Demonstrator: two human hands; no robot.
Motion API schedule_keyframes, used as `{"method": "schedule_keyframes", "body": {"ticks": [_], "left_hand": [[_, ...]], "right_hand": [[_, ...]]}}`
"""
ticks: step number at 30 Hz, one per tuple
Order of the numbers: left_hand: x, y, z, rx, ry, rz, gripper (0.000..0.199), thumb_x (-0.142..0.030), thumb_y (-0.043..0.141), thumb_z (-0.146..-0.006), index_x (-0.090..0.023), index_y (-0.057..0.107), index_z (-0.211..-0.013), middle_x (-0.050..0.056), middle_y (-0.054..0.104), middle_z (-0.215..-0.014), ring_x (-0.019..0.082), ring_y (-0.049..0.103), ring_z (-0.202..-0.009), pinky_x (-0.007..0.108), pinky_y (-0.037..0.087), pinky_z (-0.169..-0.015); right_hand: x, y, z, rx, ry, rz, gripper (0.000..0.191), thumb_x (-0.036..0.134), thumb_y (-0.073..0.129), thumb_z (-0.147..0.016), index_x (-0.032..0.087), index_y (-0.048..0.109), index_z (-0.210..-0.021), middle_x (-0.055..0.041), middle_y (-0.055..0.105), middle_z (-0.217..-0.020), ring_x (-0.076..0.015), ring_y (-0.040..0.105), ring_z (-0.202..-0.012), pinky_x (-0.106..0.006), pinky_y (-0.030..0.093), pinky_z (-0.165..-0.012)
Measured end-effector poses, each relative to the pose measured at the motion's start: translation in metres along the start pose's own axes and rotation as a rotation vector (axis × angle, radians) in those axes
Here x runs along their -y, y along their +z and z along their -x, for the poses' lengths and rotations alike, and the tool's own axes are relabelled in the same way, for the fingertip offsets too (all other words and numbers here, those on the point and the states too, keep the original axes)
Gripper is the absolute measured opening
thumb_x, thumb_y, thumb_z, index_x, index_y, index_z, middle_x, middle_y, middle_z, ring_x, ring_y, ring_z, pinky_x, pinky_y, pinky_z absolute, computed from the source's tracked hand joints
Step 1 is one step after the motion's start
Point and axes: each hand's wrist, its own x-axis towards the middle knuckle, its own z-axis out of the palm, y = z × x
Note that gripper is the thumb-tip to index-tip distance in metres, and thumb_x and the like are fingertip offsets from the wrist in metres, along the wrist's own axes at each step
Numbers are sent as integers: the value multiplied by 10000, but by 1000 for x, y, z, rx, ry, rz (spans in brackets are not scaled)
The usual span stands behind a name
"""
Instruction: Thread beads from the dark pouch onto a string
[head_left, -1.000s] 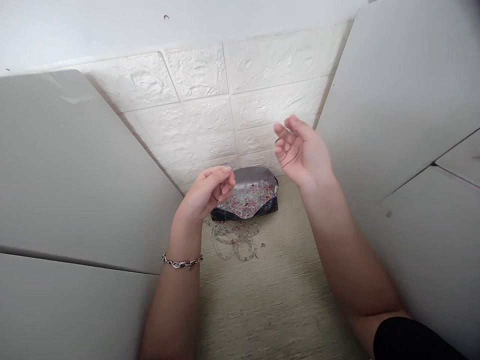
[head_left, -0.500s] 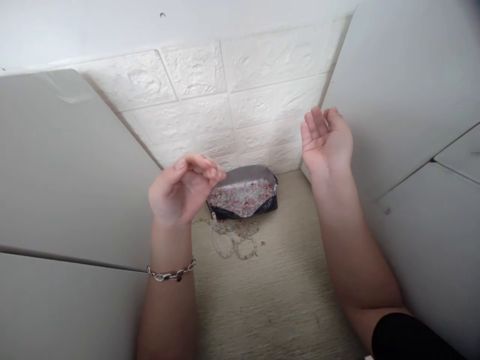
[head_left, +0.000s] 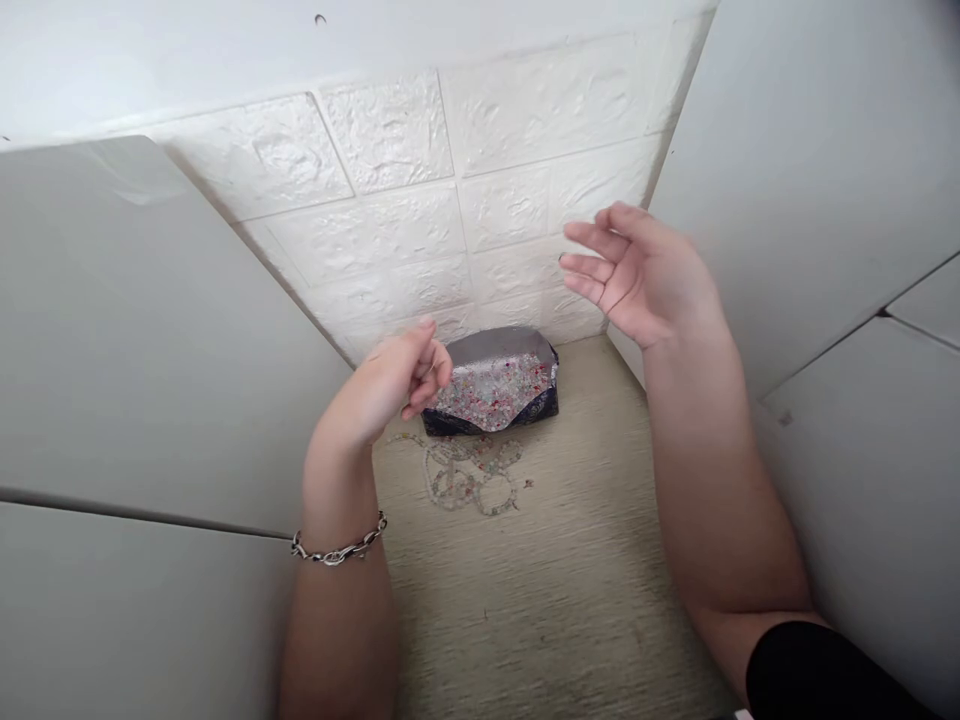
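My left hand (head_left: 386,385) hovers in front of the left end of an upright pouch, its fingers curled in beneath the thumb. What they hold, if anything, is hidden. A silver chain bracelet (head_left: 339,553) circles that wrist. The pouch (head_left: 544,408) has dark outer sides and a grey inner flap, and stands against the wall full of small clear, pink and red beads (head_left: 491,390). My right hand (head_left: 637,275) is raised to the right of the pouch, palm turned left, fingers apart and slightly bent. A small dark spot shows at one fingertip.
Strung loops of pale beads (head_left: 495,493) lie on the wood-grained surface (head_left: 517,600) in front of the pouch. A white brick-patterned wall (head_left: 390,225) rises behind. Grey panels flank both sides, a left panel (head_left: 135,330) and a right panel (head_left: 810,180).
My right hand has turned inward and its fingers have reached left. My left hand has rotated, its fingers curling downward with the thumb on top. The pouch has stayed put.
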Motion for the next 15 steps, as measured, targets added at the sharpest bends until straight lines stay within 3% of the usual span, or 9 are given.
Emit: {"method": "schedule_keyframes", "body": {"ticks": [2,5,8,10,12,15], "left_hand": [[6,-3,-2,41,-75,-141,463,-502,283,-778,-160,562,-638,-23,403,-394,74,368,-349,218,354,-412],[15,-7,-7,29,-87,-306,366,-465,386,-742,-171,604,-756,28,584,-634,130,523,-569,261,432,-560],[22,0,-16,-169,48,-341,322,-403,376,-760,-196,595,-872,46,597,-923,170,528,-825,304,424,-727],[24,11,-24,-273,178,-244,343,-371,317,-795,-210,546,-992,44,551,-1045,168,499,-917,316,402,-784],[23,25,-31,-258,265,-119,376,-379,259,-819,-203,513,-1034,52,554,-1014,156,507,-890,309,409,-760],[19,40,-34,-145,228,-52,392,-429,263,-816,-175,545,-916,33,558,-716,122,512,-646,251,416,-583]], "right_hand": [[3,8,7,106,0,193,162,359,510,-747,199,487,-747,-4,578,-842,-104,551,-649,-260,454,-630],[3,20,14,249,-9,511,175,338,523,-734,164,537,-723,-15,571,-751,-85,503,-578,-229,408,-570],[-1,31,18,408,-8,769,170,303,530,-712,140,577,-703,-14,551,-667,-86,467,-567,-222,356,-536],[-7,37,19,486,-6,868,156,280,533,-693,135,590,-696,-7,538,-633,-89,452,-566,-225,328,-525],[-12,43,19,538,-14,918,143,256,521,-684,135,597,-678,-2,531,-615,-94,449,-575,-227,316,-530],[-17,48,19,562,-9,948,150,228,488,-693,137,602,-657,-1,529,-600,-98,451,-588,-226,316,-544]]}}
